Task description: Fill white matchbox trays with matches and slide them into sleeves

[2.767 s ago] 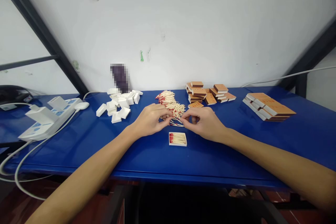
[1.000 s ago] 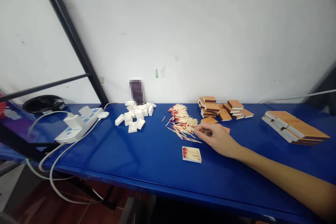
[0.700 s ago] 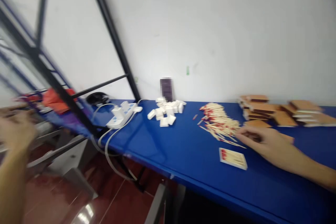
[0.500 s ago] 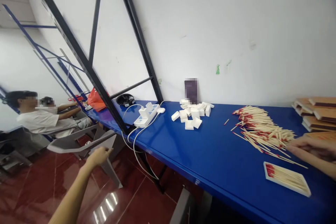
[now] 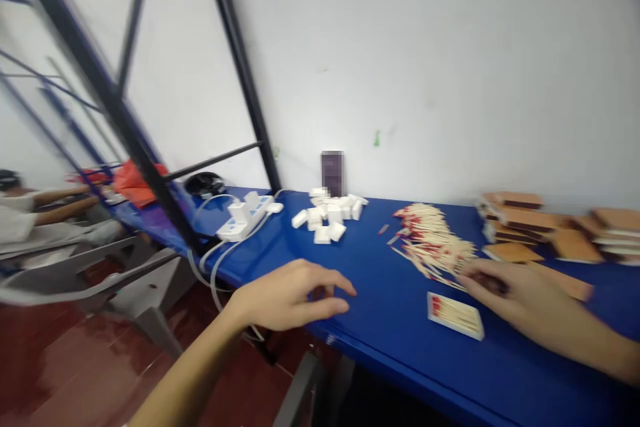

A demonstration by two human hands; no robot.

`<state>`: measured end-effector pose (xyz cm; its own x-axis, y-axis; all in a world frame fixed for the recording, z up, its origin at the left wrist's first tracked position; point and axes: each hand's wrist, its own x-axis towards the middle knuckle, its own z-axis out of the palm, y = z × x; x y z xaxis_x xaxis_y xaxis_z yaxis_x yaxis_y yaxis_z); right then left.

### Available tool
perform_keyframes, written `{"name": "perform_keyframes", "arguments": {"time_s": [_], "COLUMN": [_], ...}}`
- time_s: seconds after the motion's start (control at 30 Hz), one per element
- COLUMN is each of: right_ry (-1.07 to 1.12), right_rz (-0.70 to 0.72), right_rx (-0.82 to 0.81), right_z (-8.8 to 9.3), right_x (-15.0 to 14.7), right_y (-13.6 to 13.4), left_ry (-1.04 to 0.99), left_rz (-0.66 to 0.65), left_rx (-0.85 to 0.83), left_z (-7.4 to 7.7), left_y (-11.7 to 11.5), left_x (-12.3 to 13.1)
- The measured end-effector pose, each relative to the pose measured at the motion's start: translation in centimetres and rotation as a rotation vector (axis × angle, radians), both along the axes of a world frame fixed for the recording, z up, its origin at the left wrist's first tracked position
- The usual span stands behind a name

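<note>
My left hand (image 5: 297, 297) hovers over the front edge of the blue table, thumb and fingers apart, with nothing in it. At the right, my right hand (image 5: 520, 297) has its fingertips drawn together at the near right end of a heap of red-tipped matchsticks (image 5: 433, 240). Blur and the curled fingers hide whether any sticks are between them. Just left of this hand lies an open white matchbox tray (image 5: 455, 315), holding a layer of matchsticks with their red heads to the left.
Small white boxes (image 5: 333, 215) lie by a dark upright object (image 5: 333, 173) at the wall. Brown matchbox covers (image 5: 525, 219) are stacked at right. A white power strip (image 5: 245, 219), cables and a black metal frame (image 5: 240, 60) stand left. Another person sits far left.
The view has swung right. My left hand has come from beside the table to above its front edge, its fingers opening. My right hand stays by the matchstick heap.
</note>
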<state>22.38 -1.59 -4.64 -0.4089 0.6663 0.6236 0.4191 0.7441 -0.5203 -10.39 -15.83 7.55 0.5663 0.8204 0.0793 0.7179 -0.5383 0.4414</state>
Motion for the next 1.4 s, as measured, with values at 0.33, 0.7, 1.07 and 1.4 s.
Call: {"name": "perform_keyframes", "arguments": {"time_s": [0.33, 0.7, 1.07, 1.4], "right_ry": [-0.354, -0.435, -0.442, -0.486], "right_rz": [-0.07, -0.105, -0.01, -0.058], "right_rx": [-0.132, -0.09, -0.153, -0.198], "right_z": [2.4, 3.0, 3.3, 3.6], "right_x": [-0.7, -0.4, 0.1, 0.2], "right_y": [-0.7, -1.4, -0.9, -0.7], "left_ry": [-0.073, -0.18, 0.024, 0.116], "left_rz": [-0.231, -0.359, -0.264, -0.294], "left_rx": [0.422, 0.332, 0.31, 0.268], "left_z": [-3.6, -5.7, -5.9, -6.0], "left_y": [17.8, 16.9, 15.9, 15.6], "left_x": [9.6, 8.6, 9.0, 9.5]}}
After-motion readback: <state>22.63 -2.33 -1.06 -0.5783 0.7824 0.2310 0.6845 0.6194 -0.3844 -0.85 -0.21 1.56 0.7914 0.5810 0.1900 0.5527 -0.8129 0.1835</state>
